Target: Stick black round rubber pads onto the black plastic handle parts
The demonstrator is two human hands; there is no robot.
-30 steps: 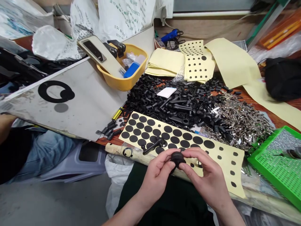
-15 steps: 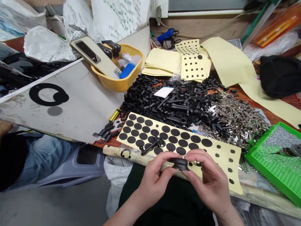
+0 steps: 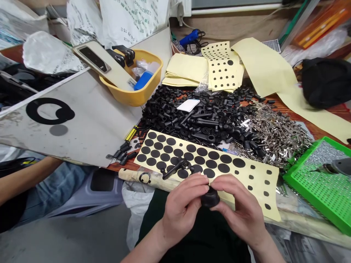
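Observation:
Between my two hands is a round black plastic part (image 3: 210, 197), held over my lap at the table's front edge. My left hand (image 3: 182, 204) closes its fingers and thumb on the part's left side. From the right, my right hand (image 3: 241, 208) pinches it between thumb and fingers. Just beyond them lies a pale yellow sheet (image 3: 246, 190) with rows of black round stickers. On that sheet rests a black crank-shaped part (image 3: 175, 168) with a knob at its end. The part's underside is hidden.
Heaped black plastic parts (image 3: 203, 120) cover the middle, with small metal pieces (image 3: 279, 128) to their right. A green basket (image 3: 315, 197) holding a power tool stands at right. A yellow tub (image 3: 131, 96) sits back left on a grey board (image 3: 90, 124). Another person's arm (image 3: 30, 179) is at left.
The black part has tilted and come slightly lower in my hands, and my left fingers now lie over its top. At far left, another person's forearm has come into view.

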